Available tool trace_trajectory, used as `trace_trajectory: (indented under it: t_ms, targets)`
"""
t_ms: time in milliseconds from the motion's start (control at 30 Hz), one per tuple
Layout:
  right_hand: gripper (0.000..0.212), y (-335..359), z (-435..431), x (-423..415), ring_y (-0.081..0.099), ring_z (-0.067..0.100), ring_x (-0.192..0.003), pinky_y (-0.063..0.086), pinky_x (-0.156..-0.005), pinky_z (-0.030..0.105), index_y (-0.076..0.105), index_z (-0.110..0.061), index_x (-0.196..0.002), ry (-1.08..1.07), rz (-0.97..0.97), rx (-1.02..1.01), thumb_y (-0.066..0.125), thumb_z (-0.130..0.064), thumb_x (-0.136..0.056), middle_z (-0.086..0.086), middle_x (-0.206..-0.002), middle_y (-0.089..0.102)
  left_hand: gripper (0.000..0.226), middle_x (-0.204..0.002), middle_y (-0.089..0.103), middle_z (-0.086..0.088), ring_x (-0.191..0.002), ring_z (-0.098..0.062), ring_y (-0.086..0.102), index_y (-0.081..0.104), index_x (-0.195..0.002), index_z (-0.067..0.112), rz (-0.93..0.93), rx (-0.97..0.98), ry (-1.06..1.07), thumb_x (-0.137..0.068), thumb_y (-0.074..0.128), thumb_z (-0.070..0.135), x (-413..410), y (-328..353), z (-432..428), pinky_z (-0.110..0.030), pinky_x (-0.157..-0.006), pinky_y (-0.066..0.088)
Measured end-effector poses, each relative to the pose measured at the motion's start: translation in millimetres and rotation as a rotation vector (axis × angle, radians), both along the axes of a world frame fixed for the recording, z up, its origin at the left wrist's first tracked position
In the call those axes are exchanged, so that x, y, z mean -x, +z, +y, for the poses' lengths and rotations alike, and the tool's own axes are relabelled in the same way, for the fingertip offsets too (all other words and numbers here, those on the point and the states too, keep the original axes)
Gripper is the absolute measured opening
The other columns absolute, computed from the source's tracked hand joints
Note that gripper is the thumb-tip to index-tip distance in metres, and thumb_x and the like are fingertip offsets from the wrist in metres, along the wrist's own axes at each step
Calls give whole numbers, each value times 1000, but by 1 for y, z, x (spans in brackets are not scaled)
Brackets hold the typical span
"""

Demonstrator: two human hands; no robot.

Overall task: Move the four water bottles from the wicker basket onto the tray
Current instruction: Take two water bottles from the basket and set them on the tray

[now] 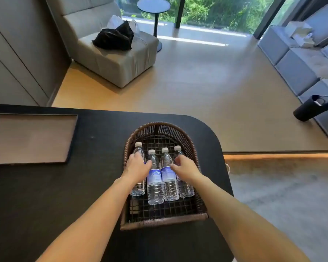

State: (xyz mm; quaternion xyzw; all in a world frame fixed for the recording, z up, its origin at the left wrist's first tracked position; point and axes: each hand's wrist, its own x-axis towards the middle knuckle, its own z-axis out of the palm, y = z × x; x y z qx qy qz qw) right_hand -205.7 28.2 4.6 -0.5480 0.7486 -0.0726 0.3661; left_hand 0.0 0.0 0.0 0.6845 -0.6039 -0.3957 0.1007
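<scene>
Four water bottles (pixel 162 174) lie side by side in a wicker basket (pixel 160 220) near the desk's (pixel 95 186) rounded right edge. The left hand (pixel 135 166) grips the leftmost bottle, the right hand (pixel 186 168) the rightmost. A tray (pixel 31 138) sits well left of the basket, with bare desk between.

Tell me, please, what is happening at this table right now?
A person is reaching into a brown wicker basket on the black table, where four clear plastic water bottles lie side by side. The left hand is closing on the leftmost bottle and the right hand on the rightmost bottle. No bottle is on the flat brown rectangular tray to the left yet.
</scene>
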Motion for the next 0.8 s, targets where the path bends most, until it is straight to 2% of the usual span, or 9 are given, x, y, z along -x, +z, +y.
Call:
trace_trajectory:
  t_ms: [67,167,233,367,467,667,800]
  targets:
    - [32,-4,-13,-2,65,26,-99,54,-90,43,61,-13,-113,-1,-4,-2,66,-39,-95,5,-108,68,52,-127,57,-19,-115,-37,57,55,-126,1,-12,-13,5,-90,61,38,3,-6,-13,-47,-98,47]
    - [45,-11,-32,-6,64,26,-111,51,-95,39,60,-12,-129,22,3,-31,67,-40,-95,6,-122,67,68,-139,47,-21,-128,-38,47,44,-141,-1,-61,-73,21,-92,60,43,7,-12,-29,-47,-106,39]
    - [48,-17,-44,-10,62,27,-114,50,-91,37,59,-11,-132,36,15,-43,68,-41,-95,9,-125,67,73,-144,45,-22,-131,-39,45,39,-146,-3,-68,-83,33,-93,60,44,10,-18,-38,-47,-108,38]
    - [42,-33,-63,-12,45,34,-122,41,-83,41,59,-13,-116,117,122,-141,65,-48,-95,18,-122,62,71,-146,45,-23,-133,-39,44,39,-146,-4,-65,-90,79,-97,58,44,13,-30,-50,-46,-109,37]
    - [40,-41,-71,-10,45,30,-112,45,-85,42,56,-15,-102,146,179,-200,67,-52,-93,22,-124,58,69,-149,42,-23,-135,-38,43,37,-148,-3,-65,-121,93,-98,57,41,15,-38,-55,-45,-111,35]
    - [44,-43,-85,-14,48,36,-123,46,-92,43,48,-21,-79,148,222,-258,76,-54,-86,23,-131,56,58,-145,46,-21,-132,-38,47,43,-143,-1,-86,-124,127,-99,60,31,20,-44,-66,-43,-107,38]
    - [47,-41,-85,-14,46,36,-126,45,-97,45,50,-19,-86,115,199,-265,80,-55,-82,23,-133,54,54,-141,50,-22,-127,-38,51,43,-141,-2,-201,-83,64,-99,61,26,22,-42,-65,-43,-103,42]
